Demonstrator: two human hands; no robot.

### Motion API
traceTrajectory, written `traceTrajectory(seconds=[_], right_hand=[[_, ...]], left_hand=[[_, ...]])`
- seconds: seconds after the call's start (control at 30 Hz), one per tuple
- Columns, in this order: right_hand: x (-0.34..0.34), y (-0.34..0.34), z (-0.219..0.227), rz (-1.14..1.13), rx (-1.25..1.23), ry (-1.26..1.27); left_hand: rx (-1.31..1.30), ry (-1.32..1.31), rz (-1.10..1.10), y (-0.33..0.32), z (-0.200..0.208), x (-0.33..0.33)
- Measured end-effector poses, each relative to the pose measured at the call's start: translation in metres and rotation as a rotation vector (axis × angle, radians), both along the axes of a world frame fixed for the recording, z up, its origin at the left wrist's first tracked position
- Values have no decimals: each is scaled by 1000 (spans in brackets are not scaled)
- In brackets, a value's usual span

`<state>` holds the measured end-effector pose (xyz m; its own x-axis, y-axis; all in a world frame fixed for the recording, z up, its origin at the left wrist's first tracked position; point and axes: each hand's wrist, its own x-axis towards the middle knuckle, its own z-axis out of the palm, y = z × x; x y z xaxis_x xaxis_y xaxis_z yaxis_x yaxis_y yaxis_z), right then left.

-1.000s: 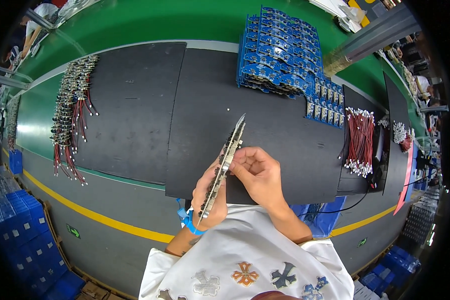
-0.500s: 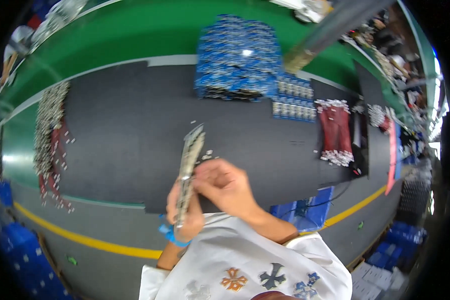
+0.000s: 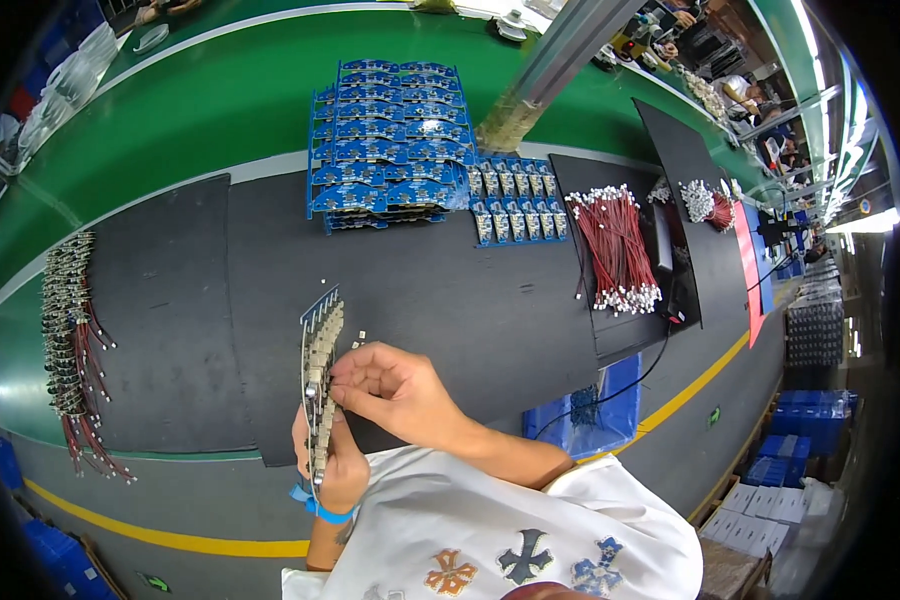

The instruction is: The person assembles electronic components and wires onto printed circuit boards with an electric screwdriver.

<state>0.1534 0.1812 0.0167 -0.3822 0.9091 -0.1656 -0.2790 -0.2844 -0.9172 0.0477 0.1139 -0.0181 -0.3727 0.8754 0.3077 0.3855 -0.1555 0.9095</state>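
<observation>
My left hand (image 3: pixel 342 468) is closed around the lower end of a circuit board panel (image 3: pixel 322 385), held upright on its edge above the near side of the black mat. Pale block-like parts line the panel's right face. My right hand (image 3: pixel 400 398) is at that face, thumb and fingertips pinched together against the parts. Whatever sits between those fingertips is too small to make out. A few tiny white pieces (image 3: pixel 361 334) lie on the mat just beyond my right fingers. A blue band circles my left wrist.
Blue circuit board panels (image 3: pixel 385 140) are stacked at the far side, with smaller board panels (image 3: pixel 518 205) to their right. Red wires with white plugs (image 3: pixel 615 250) lie farther right. Boards with red leads (image 3: pixel 67 335) line the left end. A metal post (image 3: pixel 545 85) rises behind.
The view has swung, so the table's things sit farther left and look sharper. My left hand still grips the panel, and my right fingertips stay at its parts.
</observation>
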Motion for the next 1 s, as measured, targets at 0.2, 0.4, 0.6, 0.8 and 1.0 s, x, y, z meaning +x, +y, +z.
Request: traceTrajectory(seconds=[0.2,0.4,0.6,0.8,1.0], right_hand=[[-6,-2,-3,-16,-22,33],[5,0,-8,-92,158,-214],[1,-2,7,-55,123,-31],[0,-4,12,34,-76,162],[-1,-5,12,51,-58,154]], left_hand=[[-5,-15,50,0,-3,0],[-12,-190,-24,8,6,0],[-7,-185,-78,3,0,0],[90,-199,-192,8,7,-1],[69,-201,-197,5,4,-2]])
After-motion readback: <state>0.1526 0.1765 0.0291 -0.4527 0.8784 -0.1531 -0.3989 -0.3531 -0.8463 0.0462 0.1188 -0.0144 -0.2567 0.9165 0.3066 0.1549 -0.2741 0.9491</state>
